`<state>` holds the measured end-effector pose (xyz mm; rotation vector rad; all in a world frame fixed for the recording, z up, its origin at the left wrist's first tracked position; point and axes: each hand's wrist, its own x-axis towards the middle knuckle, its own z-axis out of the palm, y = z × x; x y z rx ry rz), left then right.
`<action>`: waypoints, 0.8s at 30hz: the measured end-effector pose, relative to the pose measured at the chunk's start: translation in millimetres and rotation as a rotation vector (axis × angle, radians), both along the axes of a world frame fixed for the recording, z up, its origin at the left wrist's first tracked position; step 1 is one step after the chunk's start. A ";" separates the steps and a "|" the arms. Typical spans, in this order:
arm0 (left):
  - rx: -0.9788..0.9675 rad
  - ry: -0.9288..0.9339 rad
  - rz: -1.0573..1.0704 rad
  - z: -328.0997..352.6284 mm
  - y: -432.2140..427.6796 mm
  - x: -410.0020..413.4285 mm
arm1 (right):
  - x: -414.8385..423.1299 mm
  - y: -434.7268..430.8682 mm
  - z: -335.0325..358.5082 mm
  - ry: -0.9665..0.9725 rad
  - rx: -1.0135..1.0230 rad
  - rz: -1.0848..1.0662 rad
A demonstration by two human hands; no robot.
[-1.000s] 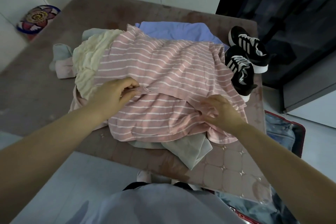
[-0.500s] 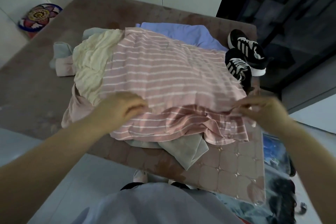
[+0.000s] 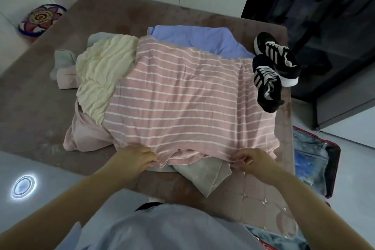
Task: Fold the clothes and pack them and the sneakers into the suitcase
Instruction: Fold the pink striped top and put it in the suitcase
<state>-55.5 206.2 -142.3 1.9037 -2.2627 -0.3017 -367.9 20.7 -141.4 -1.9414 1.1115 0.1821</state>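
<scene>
Head view is showing both sets of fingers curled and pinching the near hem of the pink striped shirt [image 3: 182,97]. The left hand [image 3: 135,158] is pinching the hem's left corner with its fingers [image 3: 149,161], and the right hand [image 3: 252,158] is pinching the right corner with its fingers [image 3: 242,160]. The hands are holding well apart, so the hem is running fairly taut between them at the near edge of the surface [image 3: 40,97].

The step in hand appears to be spreading the shirt flat before folding. For a clean result:

- The person should be pulling both corners evenly, so the stripes are lying straight.
- The shirt is resting on a heap, over a cream garment [image 3: 101,73], a blue garment [image 3: 198,40], a pale pink garment [image 3: 87,134] and a grey-green garment [image 3: 205,174]. A fold made there is likely to come out lumpy, so lifting the shirt clear to a bare part of the surface is advisable.
- The sneakers [image 3: 272,71] are sitting just beside the shirt's far right edge, and a hard tug may be dragging them along.

The suitcase [image 3: 310,160] is lying open on the floor at the person's right, beside the surface.
</scene>
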 end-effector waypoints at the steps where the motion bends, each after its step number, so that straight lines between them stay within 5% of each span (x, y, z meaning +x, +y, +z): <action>1: 0.026 -0.015 -0.008 -0.1 -3.3 -0.6 | 2.9 -2.7 -2.4 0.033 -0.016 0.035; 7: 0.570 -0.136 -0.080 41.0 -42.3 -7.7 | 30.1 -43.0 26.5 0.123 -0.005 0.300; 9: 0.496 0.012 0.038 69.3 -72.1 9.3 | 46.9 -74.2 46.0 0.031 -0.118 0.177; 14: -0.219 0.243 0.415 116.5 -175.7 87.4 | 98.7 -171.5 74.9 -0.114 -0.392 -0.097; 16: -0.237 0.299 0.580 109.5 -210.1 117.5 | 114.7 -206.9 68.9 -0.062 -0.381 -0.130; 19: 0.003 0.308 0.766 90.1 -238.2 136.6 | 131.2 -246.9 53.3 0.054 -0.356 -0.091; 21: 0.131 0.224 0.743 83.4 -240.5 134.3 | 139.6 -262.5 41.6 0.115 -0.343 -0.074; 24: 0.036 0.231 0.698 80.7 -236.0 131.2 | 148.1 -271.0 20.0 0.195 -0.313 -0.139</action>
